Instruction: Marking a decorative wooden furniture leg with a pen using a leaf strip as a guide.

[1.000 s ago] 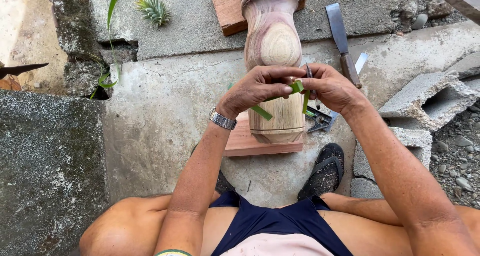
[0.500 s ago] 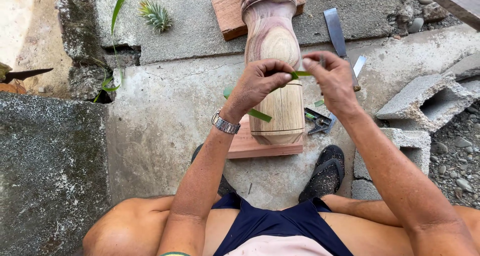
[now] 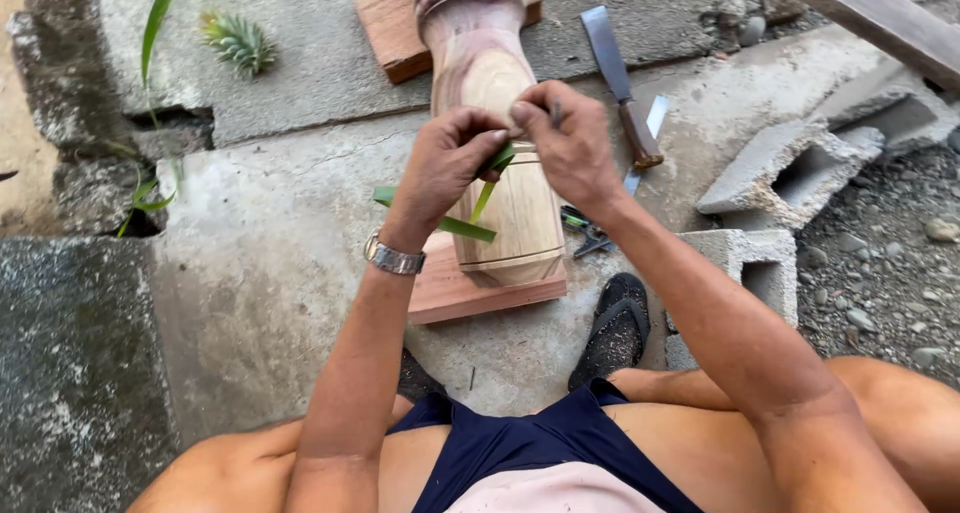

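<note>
Both hands meet over the turned, pale wooden baluster (image 3: 510, 203) at centre — left hand (image 3: 445, 168) pinching a narrow green leaf strip (image 3: 470, 208), right hand (image 3: 570, 138) gripping its upper end. A rust-handled flat chisel (image 3: 620, 83) lies at two o'clock.

Chisel (image 3: 618, 78), concrete blocks (image 3: 790, 173), pineapple crown (image 3: 235, 41)

outdoor yard used as a makeshift woodworking spot, not an indoor shop. cracked concrete slab (image 3: 270, 233) as the floor, hollow concrete blocks (image 3: 790, 173) lying around, gravel (image 3: 890, 263) at the right, weeds and a small spiky plant (image 3: 235, 41) growing by the slab edge. a turned wooden baluster (image 3: 500, 143) lies on the slab, a big blade with a wooden handle (image 3: 620, 83) beside it, a timber plank (image 3: 880, 18) at the top right.
</note>
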